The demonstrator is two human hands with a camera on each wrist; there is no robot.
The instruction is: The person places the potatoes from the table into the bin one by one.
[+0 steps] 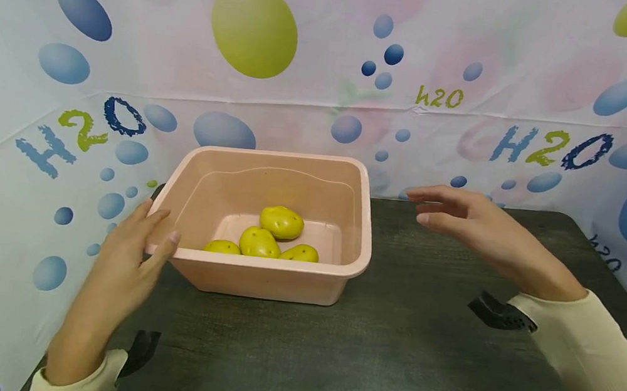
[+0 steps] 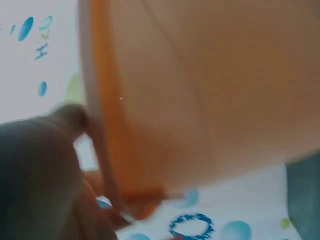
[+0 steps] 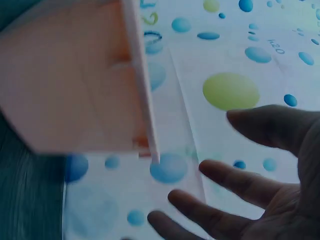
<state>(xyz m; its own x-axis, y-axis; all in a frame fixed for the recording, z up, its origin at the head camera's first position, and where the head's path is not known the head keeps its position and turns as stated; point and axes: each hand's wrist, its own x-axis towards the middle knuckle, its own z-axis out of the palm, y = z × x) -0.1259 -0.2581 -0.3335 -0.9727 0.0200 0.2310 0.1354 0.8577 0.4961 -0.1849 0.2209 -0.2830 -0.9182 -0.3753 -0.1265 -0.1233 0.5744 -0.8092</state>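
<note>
A pale pink plastic basin point(image 1: 273, 283) stands on the dark table, left of centre in the head view. Several yellow potatoes point(image 1: 281, 222) lie in it, the nearer ones partly hidden by its front wall. My left hand point(image 1: 119, 271) holds the basin's front left corner, its thumb over the front rim and its fingers along the left rim. In the left wrist view, fingers point(image 2: 92, 215) reach round the blurred rim point(image 2: 97, 100). To the right of the basin my right hand point(image 1: 470, 217) hovers apart from it, holding nothing. Its fingers point(image 3: 240, 185) are spread in the right wrist view.
The dark wooden table point(image 1: 389, 354) runs right up to a white sheet point(image 1: 318, 32) printed with bubbles and H2O lettering. That sheet stands behind and along both sides. Each wrist wears a black strap point(image 1: 500, 312) beside a cream sleeve point(image 1: 604, 356).
</note>
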